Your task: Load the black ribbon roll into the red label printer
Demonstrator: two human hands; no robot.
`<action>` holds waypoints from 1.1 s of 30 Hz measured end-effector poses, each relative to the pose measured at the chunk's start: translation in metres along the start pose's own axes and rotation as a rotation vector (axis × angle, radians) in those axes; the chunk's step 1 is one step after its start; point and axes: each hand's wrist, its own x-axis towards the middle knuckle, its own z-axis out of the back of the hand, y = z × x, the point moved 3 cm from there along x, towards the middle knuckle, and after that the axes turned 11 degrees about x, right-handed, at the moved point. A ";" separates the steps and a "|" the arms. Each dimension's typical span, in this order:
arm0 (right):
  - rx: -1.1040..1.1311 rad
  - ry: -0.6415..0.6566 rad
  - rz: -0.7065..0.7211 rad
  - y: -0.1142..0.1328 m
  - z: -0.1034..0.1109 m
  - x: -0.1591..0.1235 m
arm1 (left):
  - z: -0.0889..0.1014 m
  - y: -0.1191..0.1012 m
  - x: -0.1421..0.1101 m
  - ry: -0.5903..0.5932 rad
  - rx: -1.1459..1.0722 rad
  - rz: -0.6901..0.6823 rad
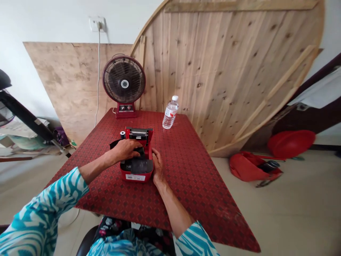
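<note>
A red and black label printer [136,176] sits on the table with its lid [139,133] raised at the back. My left hand [127,149] reaches over the open body, fingers bent around a black roll of ribbon [140,152] inside; part of the roll is hidden by the hand. A loose black strip [114,143] sticks out to the left beyond that hand. Against the printer's right side, my right hand [157,165] is cupped with its fingers along the casing. Just behind my left hand stands a small roll with a white end [122,135].
A clear water bottle [170,113] stands at the back of the red patterned table [191,177]. A dark red fan [124,81] occupies the back left corner. Wooden boards [213,71] lean on the wall. On the floor to the right lies a red bag [243,167].
</note>
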 end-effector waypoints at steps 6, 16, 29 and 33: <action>0.002 0.021 0.004 -0.001 -0.001 0.002 | -0.012 -0.014 0.027 0.158 0.221 -0.008; -0.001 0.014 -0.006 0.001 -0.002 0.000 | 0.011 0.006 -0.026 -0.047 -0.232 -0.149; 0.000 0.017 -0.011 0.001 -0.001 -0.003 | 0.000 -0.016 -0.068 -0.426 -0.059 -0.350; -0.019 -0.006 -0.011 0.003 -0.002 0.005 | 0.004 -0.028 -0.083 -0.495 0.043 -0.367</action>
